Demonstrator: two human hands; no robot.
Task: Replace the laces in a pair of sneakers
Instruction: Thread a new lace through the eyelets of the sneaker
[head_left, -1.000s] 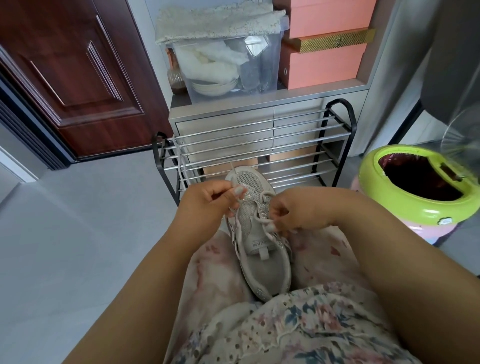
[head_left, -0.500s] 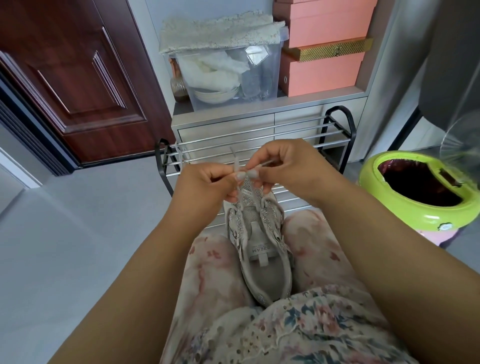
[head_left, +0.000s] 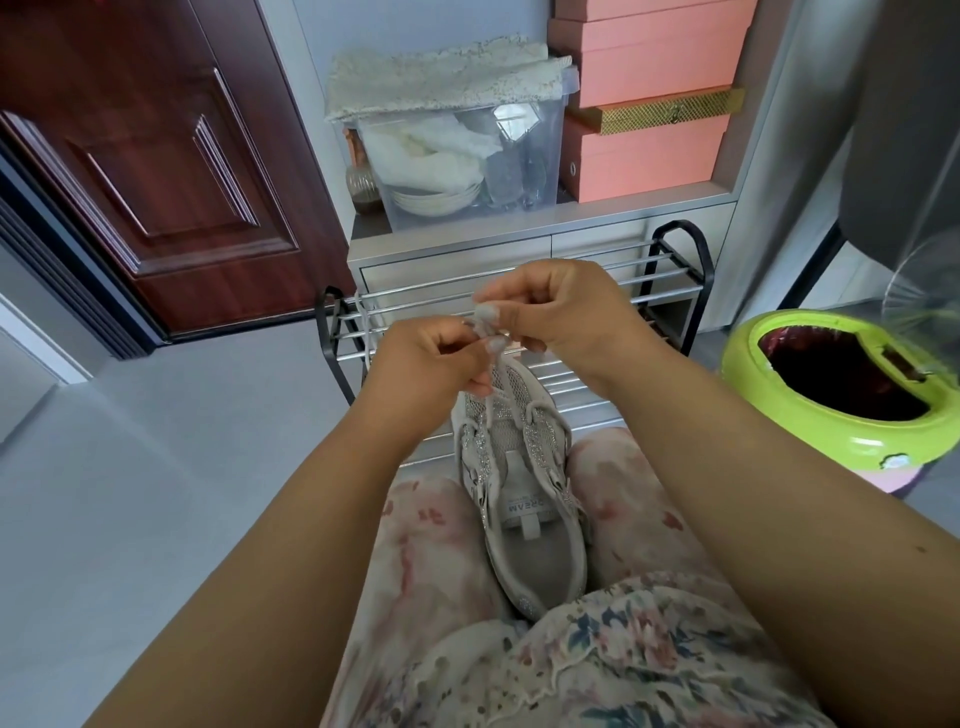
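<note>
**Sneaker held between the knees, lace pinched above the toe**

A pale grey mesh sneaker (head_left: 522, 483) is shown wedged upright between the knees, toe away from the viewer, resting on a floral fabric skirt (head_left: 597, 649). Glittering, bead-like trim is seen along both eyelet rows, and a printed label is visible on the padded tongue. A flat whitish lace (head_left: 491, 400) is drawn up taut from the forward eyelets to the hands. The left hand (head_left: 431, 364) is curled, with the lace pinched between thumb and fingertips; the right hand (head_left: 561, 312) is likewise curled, a lace end being gripped just above the left hand's fingertips, the two hands touching.

Behind the sneaker, a shoe rack (head_left: 670, 275) of chromed round bars in a black tubular frame is seen on the smooth grey floor. Beyond it, a clear plastic bin (head_left: 524, 171) under a nubbly cloth and matte salmon boxes (head_left: 649, 156) are stacked on a grey cabinet. A glossy lime-green waste bin (head_left: 779, 395) stands at the right, a panelled dark wood door (head_left: 156, 156) at the left.

Compared with half a second earlier, both hands have been raised slightly, and the lace has been pulled further out.
</note>
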